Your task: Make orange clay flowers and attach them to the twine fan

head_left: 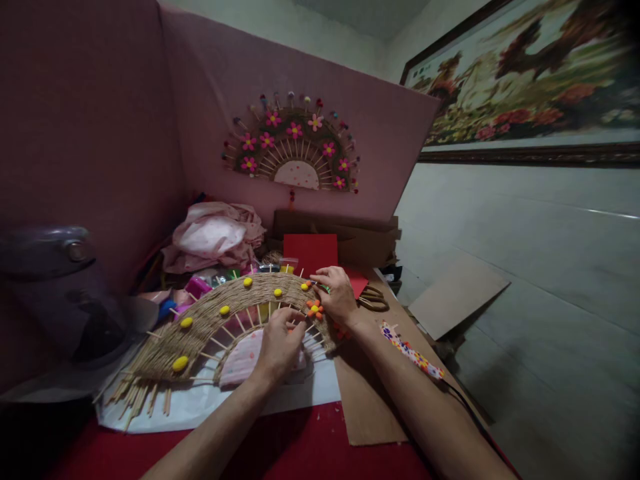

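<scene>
A fan-shaped piece of twine woven on thin sticks (pixel 200 333) lies on white paper, with several yellow dots (pixel 247 283) along its band. Near its right end sits an orange flower with a yellow centre (pixel 315 309). My left hand (pixel 283 340) is over the inner edge of the fan, fingers curled together, with a bit of orange showing at the fingertips. My right hand (pixel 336 293) is at the upper right of the band, its fingertips pinched beside a yellow dot (pixel 305 287); what they hold is too small to name.
A finished flowered fan (pixel 295 147) hangs on the pink panel. Brown-handled scissors (pixel 374 299) and a patterned glue gun (pixel 413 352) with a cable lie at the right on cardboard (pixel 367 407). Pink cloth (pixel 215 233) is behind; a dark-lidded jug (pixel 75 300) stands left.
</scene>
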Available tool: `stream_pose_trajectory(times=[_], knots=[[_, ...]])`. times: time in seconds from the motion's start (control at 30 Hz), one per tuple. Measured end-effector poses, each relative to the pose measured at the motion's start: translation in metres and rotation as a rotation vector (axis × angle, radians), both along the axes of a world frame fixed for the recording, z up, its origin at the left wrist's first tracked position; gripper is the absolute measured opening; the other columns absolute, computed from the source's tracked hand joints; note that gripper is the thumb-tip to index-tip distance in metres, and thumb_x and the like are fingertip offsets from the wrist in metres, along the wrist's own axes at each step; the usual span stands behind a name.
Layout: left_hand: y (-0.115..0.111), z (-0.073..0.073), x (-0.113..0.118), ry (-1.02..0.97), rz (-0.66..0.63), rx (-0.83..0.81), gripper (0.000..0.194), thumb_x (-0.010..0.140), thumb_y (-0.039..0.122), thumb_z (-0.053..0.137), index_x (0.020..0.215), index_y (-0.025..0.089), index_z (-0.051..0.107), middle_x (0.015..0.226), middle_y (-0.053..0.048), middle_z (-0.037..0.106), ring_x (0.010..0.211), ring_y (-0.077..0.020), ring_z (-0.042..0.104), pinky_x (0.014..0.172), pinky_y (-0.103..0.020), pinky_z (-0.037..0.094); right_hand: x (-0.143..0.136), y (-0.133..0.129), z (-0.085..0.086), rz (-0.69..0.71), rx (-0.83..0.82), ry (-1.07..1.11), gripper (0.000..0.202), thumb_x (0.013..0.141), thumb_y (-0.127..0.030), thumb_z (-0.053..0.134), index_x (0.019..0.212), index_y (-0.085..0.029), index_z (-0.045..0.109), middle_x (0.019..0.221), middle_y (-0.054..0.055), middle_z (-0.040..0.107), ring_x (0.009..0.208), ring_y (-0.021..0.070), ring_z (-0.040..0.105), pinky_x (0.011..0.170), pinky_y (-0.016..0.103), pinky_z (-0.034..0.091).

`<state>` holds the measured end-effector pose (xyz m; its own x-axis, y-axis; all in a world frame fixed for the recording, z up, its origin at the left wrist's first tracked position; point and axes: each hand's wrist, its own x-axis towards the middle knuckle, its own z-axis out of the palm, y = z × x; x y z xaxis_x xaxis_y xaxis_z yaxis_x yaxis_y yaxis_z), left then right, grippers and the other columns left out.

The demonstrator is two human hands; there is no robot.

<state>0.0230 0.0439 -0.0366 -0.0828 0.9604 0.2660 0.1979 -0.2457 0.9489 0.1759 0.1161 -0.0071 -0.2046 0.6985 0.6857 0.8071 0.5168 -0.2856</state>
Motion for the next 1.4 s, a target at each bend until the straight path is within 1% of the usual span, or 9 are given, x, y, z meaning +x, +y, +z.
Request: stream_pose_trajectory(times=[0.1,0.17,0.3,0.53,0.7,0.87,1.17,1.3,1.4], knots=[[0.001,-0.001,0.0,0.019,-0.032,0.009,0.008,0.068,0.021,0.058,0.07,0.018,0.065,0.067,-0.001,0.062,0.063,-0.0158,0.058,0.059,-0.027,0.046,0.0,0.002,0.001,0.077,0.037,-0.058,0.019,0.081,-0.023,0.063,0.098,-0.025,0.071,0.103,0.007,0.063,0.101,0.0235,0.048,0.087,0.04,0.04],[0.001,-0.002,0.0,0.015,-0.035,0.019,0.007,0.068,0.02,0.058,0.069,0.017,0.064,0.068,-0.001,0.062,0.064,-0.0156,0.058,0.059,-0.027,0.045,0.001,0.006,0.003,0.128,0.047,-0.079,0.017,0.08,-0.025,0.064,0.096,-0.027,0.072,0.104,0.007,0.063,0.102,0.0231,0.048,0.087,0.039,0.041],[0.002,-0.002,0.0,0.0,-0.034,0.027,0.006,0.067,0.018,0.058,0.068,0.017,0.064,0.067,-0.001,0.061,0.065,-0.0158,0.058,0.059,-0.027,0.045,0.005,0.017,0.007,0.205,0.039,-0.1,0.013,0.077,-0.023,0.068,0.089,-0.026,0.073,0.102,0.007,0.063,0.1,0.0224,0.05,0.085,0.039,0.042],[0.002,-0.002,0.001,-0.014,-0.02,0.031,0.006,0.066,0.017,0.058,0.066,0.017,0.064,0.069,-0.002,0.06,0.065,-0.0153,0.057,0.059,-0.026,0.045,0.012,0.031,0.013,0.289,0.07,-0.156,0.005,0.075,-0.027,0.071,0.079,-0.029,0.075,0.1,0.005,0.064,0.099,0.021,0.051,0.085,0.038,0.043],[0.001,-0.002,0.001,-0.01,-0.017,0.05,0.005,0.066,0.017,0.058,0.065,0.018,0.063,0.071,-0.002,0.06,0.066,-0.0153,0.057,0.059,-0.026,0.045,0.013,0.034,0.018,0.323,0.107,-0.206,0.005,0.074,-0.028,0.072,0.076,-0.029,0.075,0.1,0.005,0.066,0.099,0.0219,0.051,0.086,0.039,0.043],[0.001,-0.002,0.001,-0.014,-0.025,0.05,0.005,0.067,0.017,0.057,0.065,0.019,0.062,0.065,0.0,0.057,0.064,-0.0157,0.057,0.057,-0.026,0.044,0.017,0.036,0.02,0.367,0.116,-0.202,0.013,0.074,-0.03,0.071,0.087,-0.029,0.075,0.102,0.006,0.065,0.098,0.0212,0.051,0.085,0.038,0.045],[0.001,-0.004,0.001,0.027,-0.019,0.067,0.007,0.069,0.016,0.056,0.066,0.018,0.062,0.073,-0.001,0.059,0.065,-0.0137,0.057,0.058,-0.025,0.045,0.017,0.04,0.017,0.422,0.106,-0.176,0.007,0.074,-0.025,0.071,0.078,-0.03,0.076,0.099,0.004,0.066,0.096,0.0206,0.052,0.085,0.038,0.046],[0.0,-0.003,0.001,0.034,-0.015,0.062,0.007,0.068,0.015,0.056,0.066,0.018,0.063,0.074,-0.002,0.06,0.066,-0.0138,0.057,0.06,-0.026,0.045,0.021,0.042,0.016,0.406,0.068,-0.1,0.015,0.073,-0.026,0.073,0.087,-0.029,0.075,0.102,0.006,0.064,0.098,0.0208,0.053,0.086,0.038,0.047],[0.0,-0.002,0.001,0.042,-0.015,0.064,0.007,0.068,0.015,0.056,0.066,0.018,0.062,0.075,-0.002,0.06,0.067,-0.0141,0.057,0.061,-0.027,0.046,0.024,0.043,0.013,0.384,0.037,-0.1,0.017,0.071,-0.024,0.075,0.087,-0.029,0.075,0.103,0.006,0.064,0.099,0.0211,0.054,0.086,0.038,0.047]])
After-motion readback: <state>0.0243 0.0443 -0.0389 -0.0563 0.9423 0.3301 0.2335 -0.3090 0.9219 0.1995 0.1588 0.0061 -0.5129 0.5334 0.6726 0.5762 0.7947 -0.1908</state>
